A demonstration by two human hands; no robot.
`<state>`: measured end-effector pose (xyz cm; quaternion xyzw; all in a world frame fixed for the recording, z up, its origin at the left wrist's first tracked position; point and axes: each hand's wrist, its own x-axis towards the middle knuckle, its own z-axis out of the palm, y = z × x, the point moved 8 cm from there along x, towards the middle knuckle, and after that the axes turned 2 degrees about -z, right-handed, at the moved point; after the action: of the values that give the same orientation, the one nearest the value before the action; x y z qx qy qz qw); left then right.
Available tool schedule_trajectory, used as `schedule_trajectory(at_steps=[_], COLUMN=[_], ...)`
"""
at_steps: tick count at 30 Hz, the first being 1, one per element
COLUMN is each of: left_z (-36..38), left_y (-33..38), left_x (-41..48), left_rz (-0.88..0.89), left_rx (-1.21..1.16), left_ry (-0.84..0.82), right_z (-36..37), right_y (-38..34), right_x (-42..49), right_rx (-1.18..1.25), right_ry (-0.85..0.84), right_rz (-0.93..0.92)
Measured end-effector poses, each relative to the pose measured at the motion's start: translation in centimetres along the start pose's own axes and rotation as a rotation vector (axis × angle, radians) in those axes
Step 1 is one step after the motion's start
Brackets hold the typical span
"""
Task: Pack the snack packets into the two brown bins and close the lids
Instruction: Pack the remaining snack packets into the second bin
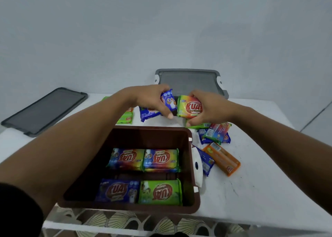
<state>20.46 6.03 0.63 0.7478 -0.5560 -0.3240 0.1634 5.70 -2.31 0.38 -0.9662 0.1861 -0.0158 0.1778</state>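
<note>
A brown bin (pixel 191 165) stands open at the near table edge with several snack packets (pixel 143 175) lying flat inside. Beyond its far rim, my left hand (pixel 152 100) grips a blue packet (pixel 168 100) lifted off the table. Beside it, my right hand (pixel 206 107) holds a green-and-red packet (pixel 190 109). More loose packets lie behind the bin (pixel 125 119) and to its right (pixel 215 132). An orange packet (pixel 221 158) lies right of the bin. A second brown bin is mostly hidden behind my hands.
One grey lid (pixel 45 111) lies flat at the far left of the white table (pixel 260 183). Another grey lid (pixel 190 80) leans against the wall behind my hands. A white latch (pixel 196 166) hangs on the bin's right side. The near table edge runs just below the bin.
</note>
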Motion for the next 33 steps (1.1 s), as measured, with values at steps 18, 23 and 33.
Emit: schedule_trajectory(at_steps=[18, 23, 33], left_z=[2.6, 4.1, 7.4], left_y=[-5.2, -4.6, -6.0], left_x=[-8.7, -10.2, -10.8], left_rz=[0.042, 0.134, 0.120], left_rx=[0.487, 0.595, 0.903], left_ry=[-0.247, -0.263, -0.193], right_z=[6.4, 8.1, 10.9], right_y=[-11.5, -12.5, -12.6], right_x=[-0.8, -1.6, -2.9], right_rx=[-0.180, -0.224, -0.318], right_ry=[-0.156, -0.148, -0.199], right_rz=[-0.003, 0.061, 0.149])
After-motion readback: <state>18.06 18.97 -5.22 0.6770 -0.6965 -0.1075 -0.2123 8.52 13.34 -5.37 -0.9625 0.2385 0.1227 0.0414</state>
